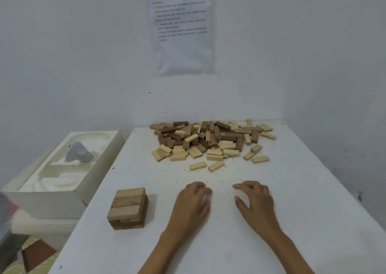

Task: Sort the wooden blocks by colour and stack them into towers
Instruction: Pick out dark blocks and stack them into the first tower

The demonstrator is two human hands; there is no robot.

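My left hand point(193, 198) and right hand point(253, 200) rest loose and empty on the white desk point(292, 211), ready to reach, I guess. The mixed block pile point(211, 142) sits at 12 o'clock. My short brown tower point(128, 208) stands at 9, safely aside. There's a printed sheet point(181, 27) on the white wall ahead.

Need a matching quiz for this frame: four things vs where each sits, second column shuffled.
Things:
1. tower
2. pile
3. sheet
4. box

Places:
A. on the wall
B. far end of the table
C. near left part of the table
D. off the table, to its left

Pairs: 1-C, 2-B, 3-A, 4-D
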